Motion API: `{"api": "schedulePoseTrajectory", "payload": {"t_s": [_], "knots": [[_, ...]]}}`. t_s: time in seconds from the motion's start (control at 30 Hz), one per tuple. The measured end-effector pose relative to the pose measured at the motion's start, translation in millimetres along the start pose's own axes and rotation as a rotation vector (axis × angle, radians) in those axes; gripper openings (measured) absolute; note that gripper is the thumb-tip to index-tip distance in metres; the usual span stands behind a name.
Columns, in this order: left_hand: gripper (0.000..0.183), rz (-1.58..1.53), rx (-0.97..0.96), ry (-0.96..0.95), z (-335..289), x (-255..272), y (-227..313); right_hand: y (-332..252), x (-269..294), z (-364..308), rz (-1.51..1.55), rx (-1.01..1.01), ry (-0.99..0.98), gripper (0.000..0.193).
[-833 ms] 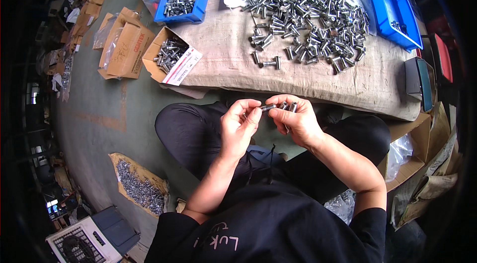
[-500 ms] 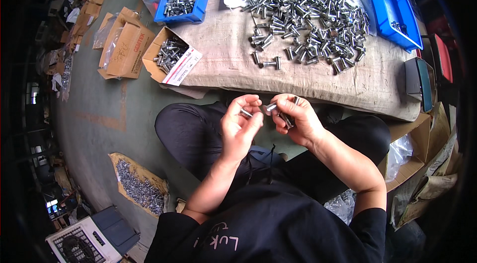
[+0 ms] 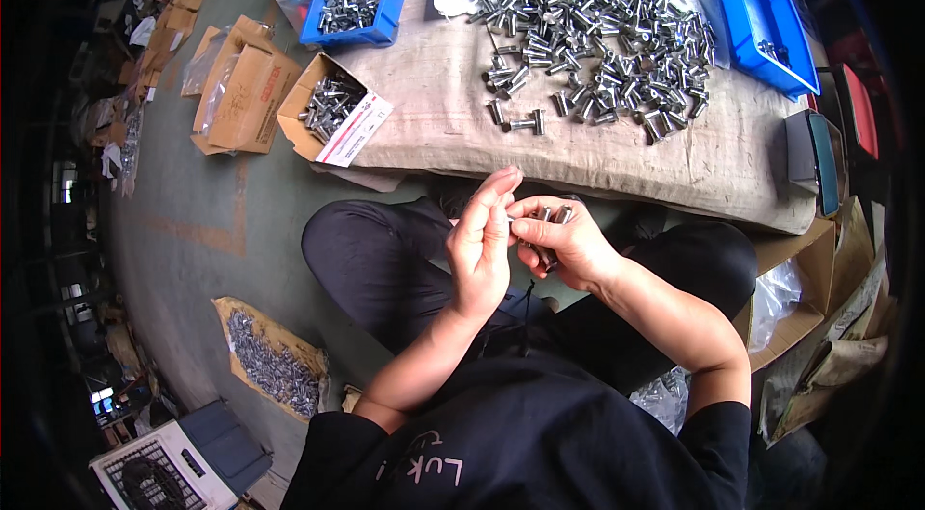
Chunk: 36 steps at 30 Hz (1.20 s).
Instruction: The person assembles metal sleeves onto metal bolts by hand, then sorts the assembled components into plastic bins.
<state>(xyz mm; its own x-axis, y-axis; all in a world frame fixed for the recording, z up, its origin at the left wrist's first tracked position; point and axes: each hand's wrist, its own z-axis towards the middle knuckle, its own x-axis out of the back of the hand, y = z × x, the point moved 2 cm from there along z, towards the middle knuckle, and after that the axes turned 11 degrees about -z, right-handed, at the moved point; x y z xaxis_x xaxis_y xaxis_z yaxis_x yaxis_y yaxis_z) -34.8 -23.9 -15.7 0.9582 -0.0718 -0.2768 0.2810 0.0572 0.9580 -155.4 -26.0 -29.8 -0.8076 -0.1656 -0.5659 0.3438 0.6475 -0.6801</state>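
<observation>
Several shiny metal pins with flat heads (image 3: 562, 214) are gathered in my right hand (image 3: 575, 246), its fingers curled round them in front of my lap. My left hand (image 3: 480, 258) is right beside it, fingers pointing up and pressed together with the thumb against them; whatever lies between them is hidden. The fingertips of both hands meet or nearly meet. Beyond them, a large heap of the same headed pins (image 3: 617, 38) is spread on the cloth-covered work surface (image 3: 434, 125).
A blue bin (image 3: 392, 24) and a small carton (image 3: 299, 132), both with metal pins, stand at the far left. Another blue bin (image 3: 747, 19) at the right holds a few. Small metal parts (image 3: 275, 366) lie on a sheet at the lower left. An open cardboard box (image 3: 809, 279) is at my right.
My left hand has turned and risen, its fingers straightening and closing together; the metal pin seen in it before is now out of sight. My right hand has shifted slightly left towards it.
</observation>
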Motion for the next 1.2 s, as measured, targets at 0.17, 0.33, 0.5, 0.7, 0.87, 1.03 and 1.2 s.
{"api": "schedulePoseTrajectory", "payload": {"t_s": [0.17, 0.33, 0.5, 0.7, 0.87, 1.03, 1.2], "knots": [[0.034, -0.154, 0.106, 0.076, 0.4, 5.6, -5.5, -6.7, 10.3, 1.3, 0.081, 0.116, 0.112, 0.018], [0.025, -0.135, 0.196, 0.047, -1.0, 17.0, -5.4, -7.6, 13.3, 0.4, -0.067, 0.187, 0.156, 0.019], [0.023, -0.246, 0.239, 0.065, -0.2, 20.7, -5.4, -8.9, 6.4, -1.5, -0.155, 0.191, 0.198, 0.021], [0.019, -0.329, 0.236, 0.106, 0.6, 11.4, 3.6, -7.6, 7.9, -0.5, -0.121, 0.197, 0.189, 0.020], [0.016, -0.287, 0.337, 0.061, -0.3, 21.5, -7.1, -7.1, 7.7, -1.5, -0.197, 0.220, 0.179, 0.021], [0.020, -0.279, 0.232, 0.054, 0.3, 17.7, -5.3, -7.1, 8.3, -0.8, -0.161, 0.226, 0.173, 0.020], [0.020, -0.236, 0.215, 0.123, 3.5, 12.4, 2.6, -6.0, 9.3, -0.1, -0.126, 0.201, 0.183, 0.022]]}}
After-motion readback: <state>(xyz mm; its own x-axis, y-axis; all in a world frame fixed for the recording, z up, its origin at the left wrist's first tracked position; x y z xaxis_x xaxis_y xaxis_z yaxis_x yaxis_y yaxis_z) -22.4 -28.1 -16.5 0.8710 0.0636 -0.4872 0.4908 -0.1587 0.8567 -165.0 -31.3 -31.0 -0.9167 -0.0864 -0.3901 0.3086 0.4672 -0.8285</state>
